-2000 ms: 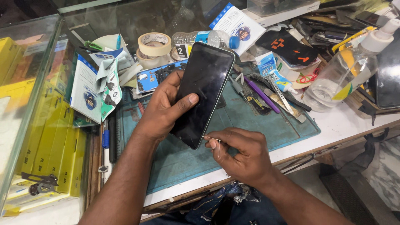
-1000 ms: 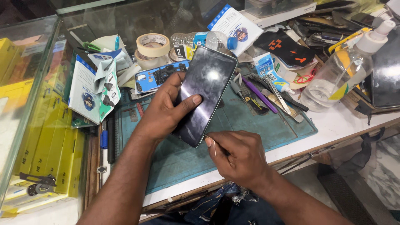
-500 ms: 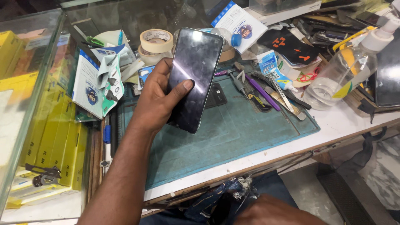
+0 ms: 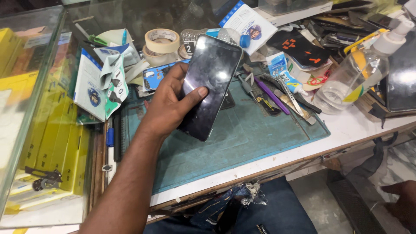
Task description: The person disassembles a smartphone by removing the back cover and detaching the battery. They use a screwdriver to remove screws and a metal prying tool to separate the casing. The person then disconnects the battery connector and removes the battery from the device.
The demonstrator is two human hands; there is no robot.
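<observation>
- While it is held tilted above the mat [image 4: 260, 138], one phone [image 4: 211, 86] shows its dark, smudged glass to the camera, top end pointing away from the person.
- The left hand [image 4: 167, 106] grips the phone: the thumb lies across the glass and the fingers wrap behind its left edge.
- The right hand [image 4: 403, 201] hangs low at the frame's right edge, beside the counter and well apart from the phone; whether its fingers are curled or spread cannot be told.
- One teal mat covers the counter under the phone; its near half is bare.
- Along the mat's far right side lie several slim tools [image 4: 277, 97], among them one purple-handled one; an exact count cannot be made.
- One small tube [image 4: 284, 78] with a blue label lies just right of those tools.
- Two rolls of tape [image 4: 161, 41] sit stacked beyond the hand.
- One clear pump bottle [image 4: 362, 71] lies tilted at the right of the mat.
- One white and blue packet [image 4: 93, 84], torn open, leans left of the hand.
- One more white and blue packet [image 4: 251, 21] lies behind the phone.
- A stack of yellow boxes [image 4: 56, 138] stands at the far left, behind glass.
</observation>
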